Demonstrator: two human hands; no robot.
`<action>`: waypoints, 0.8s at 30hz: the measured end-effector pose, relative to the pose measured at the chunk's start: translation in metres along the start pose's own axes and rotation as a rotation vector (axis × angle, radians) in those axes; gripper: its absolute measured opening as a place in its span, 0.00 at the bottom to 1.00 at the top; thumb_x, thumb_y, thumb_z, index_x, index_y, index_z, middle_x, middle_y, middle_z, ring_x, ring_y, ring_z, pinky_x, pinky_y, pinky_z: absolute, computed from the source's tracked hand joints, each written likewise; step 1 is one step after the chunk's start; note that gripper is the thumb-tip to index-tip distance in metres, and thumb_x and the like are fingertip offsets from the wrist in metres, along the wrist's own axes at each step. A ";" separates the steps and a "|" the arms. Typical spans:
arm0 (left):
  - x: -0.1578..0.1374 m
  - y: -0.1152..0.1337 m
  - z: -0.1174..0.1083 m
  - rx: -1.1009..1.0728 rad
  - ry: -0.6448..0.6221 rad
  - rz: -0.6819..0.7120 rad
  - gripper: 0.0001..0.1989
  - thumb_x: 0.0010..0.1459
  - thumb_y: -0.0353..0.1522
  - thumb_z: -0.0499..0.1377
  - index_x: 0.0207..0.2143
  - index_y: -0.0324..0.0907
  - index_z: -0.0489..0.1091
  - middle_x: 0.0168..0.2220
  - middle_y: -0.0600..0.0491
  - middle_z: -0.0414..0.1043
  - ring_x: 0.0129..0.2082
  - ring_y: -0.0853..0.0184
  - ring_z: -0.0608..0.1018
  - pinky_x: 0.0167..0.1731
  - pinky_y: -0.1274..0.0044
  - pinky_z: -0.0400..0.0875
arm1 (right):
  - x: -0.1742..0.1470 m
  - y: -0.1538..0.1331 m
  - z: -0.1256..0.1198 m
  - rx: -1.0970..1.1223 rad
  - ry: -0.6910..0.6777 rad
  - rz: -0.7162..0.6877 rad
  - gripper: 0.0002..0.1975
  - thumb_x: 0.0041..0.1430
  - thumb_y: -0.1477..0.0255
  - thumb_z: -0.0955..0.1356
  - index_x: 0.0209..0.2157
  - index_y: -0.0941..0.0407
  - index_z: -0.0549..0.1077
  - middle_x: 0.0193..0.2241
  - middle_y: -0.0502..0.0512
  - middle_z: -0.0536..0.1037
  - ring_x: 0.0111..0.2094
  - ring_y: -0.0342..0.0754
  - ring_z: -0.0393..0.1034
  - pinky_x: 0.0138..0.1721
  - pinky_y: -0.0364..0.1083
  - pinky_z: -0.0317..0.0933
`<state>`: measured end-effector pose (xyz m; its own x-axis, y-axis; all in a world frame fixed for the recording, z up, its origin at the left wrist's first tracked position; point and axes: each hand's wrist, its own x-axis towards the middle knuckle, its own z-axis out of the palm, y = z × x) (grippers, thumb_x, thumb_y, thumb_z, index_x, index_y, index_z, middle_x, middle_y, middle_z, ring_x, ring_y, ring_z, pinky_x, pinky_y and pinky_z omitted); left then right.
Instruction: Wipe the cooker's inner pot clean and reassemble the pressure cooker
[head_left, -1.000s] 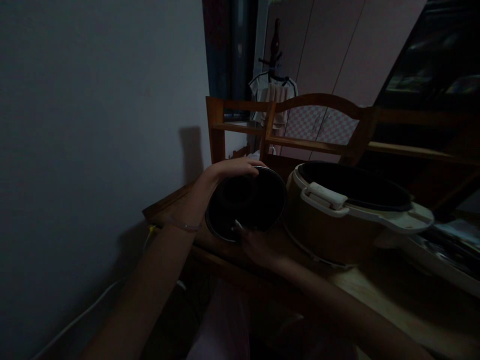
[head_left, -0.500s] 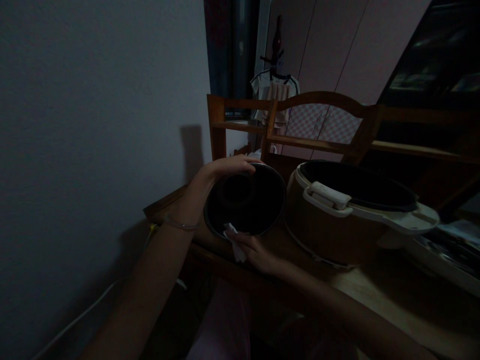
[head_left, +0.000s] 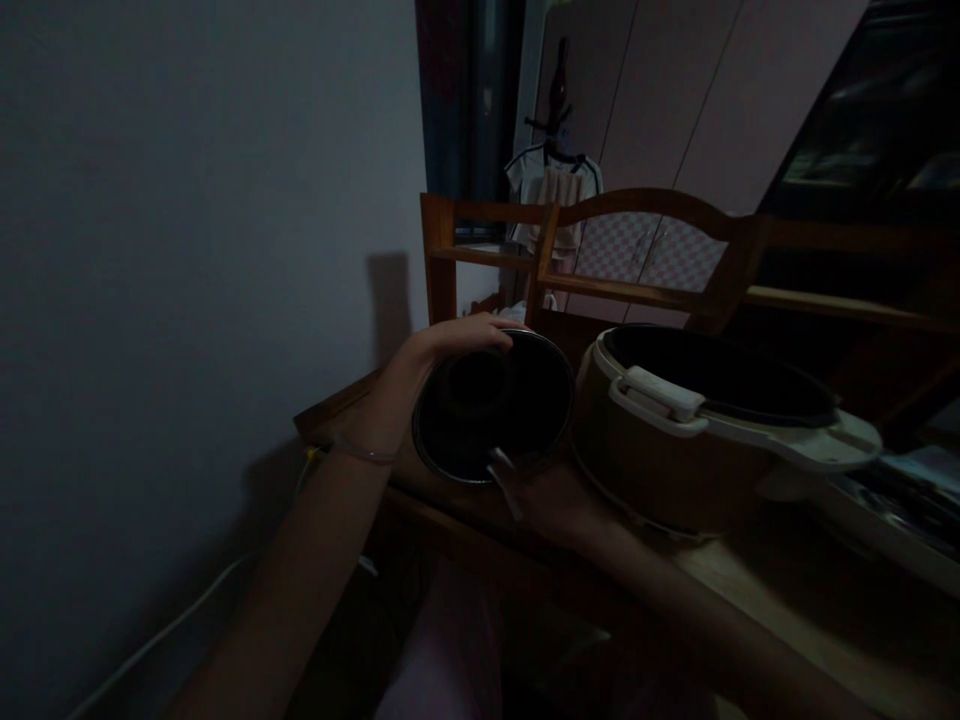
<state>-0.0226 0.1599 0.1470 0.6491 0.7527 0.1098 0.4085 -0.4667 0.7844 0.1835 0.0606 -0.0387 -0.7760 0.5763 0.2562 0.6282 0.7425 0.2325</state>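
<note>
A dark round pot [head_left: 517, 420] with a thin bright rim stands tilted on the wooden desk, its opening turned toward me. My left hand [head_left: 472, 335] grips its upper rim, with the thumb inside and the fingers over the back. At the lower right of the rim, my right hand [head_left: 551, 495] is closed on a white tissue [head_left: 507, 482]; the fingers are dim and a little blurred. To the right of the pot sits a large cooker body [head_left: 667, 465] with a cream rim, a white latch and a black inside.
A wooden shelf rail [head_left: 637, 285] runs along the desk's back. The wall [head_left: 225, 200] is close on the left. A pale appliance part [head_left: 885, 525] lies at the right. A white cable [head_left: 172, 625] hangs at the lower left.
My right hand has moved the tissue to the right along the pot's lower rim. My left hand keeps its grip on the upper rim. The view has shifted slightly.
</note>
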 end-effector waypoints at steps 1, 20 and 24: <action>0.000 -0.001 0.000 -0.014 -0.004 0.003 0.30 0.47 0.27 0.53 0.55 0.38 0.68 0.52 0.50 0.73 0.49 0.60 0.75 0.50 0.72 0.68 | 0.000 0.003 0.005 -0.062 0.036 0.036 0.27 0.60 0.78 0.65 0.61 0.61 0.64 0.59 0.68 0.67 0.53 0.59 0.68 0.52 0.54 0.63; 0.015 0.010 0.010 0.142 -0.027 -0.021 0.30 0.47 0.28 0.53 0.55 0.40 0.69 0.52 0.53 0.74 0.49 0.61 0.74 0.48 0.76 0.68 | 0.022 -0.011 0.020 0.186 -0.099 0.376 0.20 0.61 0.78 0.63 0.54 0.62 0.73 0.44 0.72 0.78 0.42 0.60 0.76 0.44 0.56 0.67; 0.019 0.018 0.016 0.168 -0.035 -0.045 0.30 0.47 0.28 0.54 0.55 0.38 0.70 0.51 0.51 0.74 0.48 0.61 0.75 0.47 0.76 0.68 | 0.024 -0.023 0.020 0.222 -0.117 0.439 0.19 0.62 0.78 0.62 0.53 0.59 0.74 0.34 0.68 0.81 0.36 0.58 0.77 0.41 0.55 0.68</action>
<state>0.0076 0.1585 0.1535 0.6482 0.7597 0.0530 0.5378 -0.5059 0.6743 0.1496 0.0640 -0.0566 -0.4507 0.8754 0.1749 0.8794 0.4691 -0.0814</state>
